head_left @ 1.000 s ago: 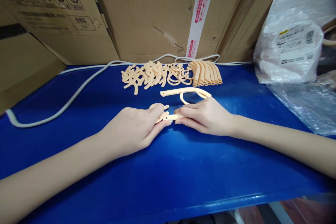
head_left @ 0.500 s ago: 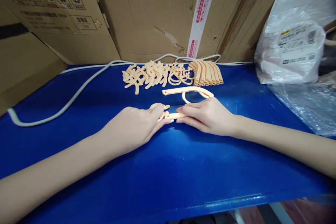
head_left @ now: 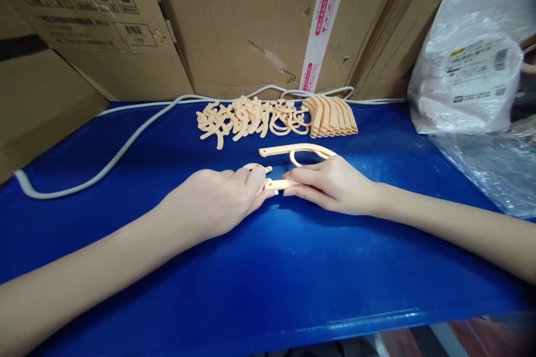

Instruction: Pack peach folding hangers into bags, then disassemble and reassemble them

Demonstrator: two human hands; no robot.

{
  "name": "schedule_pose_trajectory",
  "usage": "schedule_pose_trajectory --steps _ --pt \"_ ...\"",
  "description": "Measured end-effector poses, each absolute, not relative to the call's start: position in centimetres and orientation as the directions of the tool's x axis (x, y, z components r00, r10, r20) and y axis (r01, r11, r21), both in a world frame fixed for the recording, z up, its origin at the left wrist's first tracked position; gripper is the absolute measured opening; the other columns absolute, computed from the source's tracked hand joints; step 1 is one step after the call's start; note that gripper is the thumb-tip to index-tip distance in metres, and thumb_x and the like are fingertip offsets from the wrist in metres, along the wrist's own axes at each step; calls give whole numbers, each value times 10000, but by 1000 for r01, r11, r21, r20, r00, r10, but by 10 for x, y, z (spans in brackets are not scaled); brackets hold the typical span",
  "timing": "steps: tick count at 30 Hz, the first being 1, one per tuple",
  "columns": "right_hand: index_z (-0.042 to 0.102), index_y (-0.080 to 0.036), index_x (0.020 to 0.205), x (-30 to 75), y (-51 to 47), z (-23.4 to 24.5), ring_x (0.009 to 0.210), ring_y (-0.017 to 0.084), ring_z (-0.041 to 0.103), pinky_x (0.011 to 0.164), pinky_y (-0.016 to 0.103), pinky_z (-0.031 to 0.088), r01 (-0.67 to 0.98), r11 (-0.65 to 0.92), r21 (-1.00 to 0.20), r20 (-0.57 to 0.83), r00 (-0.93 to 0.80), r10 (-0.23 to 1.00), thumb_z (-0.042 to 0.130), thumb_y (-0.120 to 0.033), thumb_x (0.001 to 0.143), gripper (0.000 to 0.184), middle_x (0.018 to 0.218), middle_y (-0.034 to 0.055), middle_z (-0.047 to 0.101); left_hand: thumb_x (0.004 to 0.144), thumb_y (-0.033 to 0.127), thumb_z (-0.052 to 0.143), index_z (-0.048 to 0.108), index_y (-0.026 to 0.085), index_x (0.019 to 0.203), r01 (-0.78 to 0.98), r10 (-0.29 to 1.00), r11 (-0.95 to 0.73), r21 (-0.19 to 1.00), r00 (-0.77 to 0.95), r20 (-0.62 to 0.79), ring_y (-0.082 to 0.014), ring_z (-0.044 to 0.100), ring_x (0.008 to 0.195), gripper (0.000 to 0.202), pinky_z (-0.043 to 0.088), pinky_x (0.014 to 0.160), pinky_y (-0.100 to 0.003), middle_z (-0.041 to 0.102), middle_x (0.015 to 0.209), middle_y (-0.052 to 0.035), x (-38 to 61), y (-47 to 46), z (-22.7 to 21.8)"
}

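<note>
My left hand (head_left: 228, 195) is closed on a curved beige plastic hook piece (head_left: 256, 167), whose rounded tip sticks out past the fingers. Between thumb and fingers, my right hand (head_left: 329, 184) grips a beige plastic hanger arm (head_left: 278, 184). The arm's holed end meets the left fingertips, where the joint with the hook piece is mostly hidden. Just beyond my right hand, another hanger arm (head_left: 288, 149) and a looped beige strip (head_left: 296, 159) show, partly covered by the hand; whether they join the held arm I cannot tell.
Along the back of the blue tabletop (head_left: 251, 290) lie a heap of small beige hook pieces (head_left: 240, 117) and a row of hanger arms (head_left: 334, 117). A white cable (head_left: 125, 150) curves across the left. Cardboard boxes (head_left: 251, 22) stand behind; a plastic-wrapped package (head_left: 469, 83) sits at right.
The held arm's end now sits closer in against the left fingers, and the gap there looks smaller. The loose-looking arm beyond has dipped slightly. Both hands keep their grips.
</note>
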State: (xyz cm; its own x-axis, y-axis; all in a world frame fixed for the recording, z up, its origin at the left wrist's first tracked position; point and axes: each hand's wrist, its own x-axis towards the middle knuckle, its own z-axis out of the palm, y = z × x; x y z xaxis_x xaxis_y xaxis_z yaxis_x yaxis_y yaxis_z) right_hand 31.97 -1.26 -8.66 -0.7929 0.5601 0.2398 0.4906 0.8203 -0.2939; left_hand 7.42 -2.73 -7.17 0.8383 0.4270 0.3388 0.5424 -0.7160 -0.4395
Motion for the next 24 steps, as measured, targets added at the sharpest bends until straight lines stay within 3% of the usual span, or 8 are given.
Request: schedule_pose_trajectory --steps 11,24 --pt "674 -153 916 320 -9 -83 594 103 475 680 242 367 419 815 -400 285 -788 545 460 -359 1041 322 701 -17 618 1045 229 297 554 169 701 481 356 -666 -570 877 324 -172 542 413 434 288 402 -284 526 541 -18 77 -27 -67" --pt "708 -143 951 321 -6 -82 597 99 502 625 234 331 436 766 -472 243 -771 589 476 -369 1035 334 701 -11 631 1025 213 346 573 162 737 480 314 -655 -584 876 367 -183 531 431 371 313 410 -305 526 557 -17 77 -26 -72"
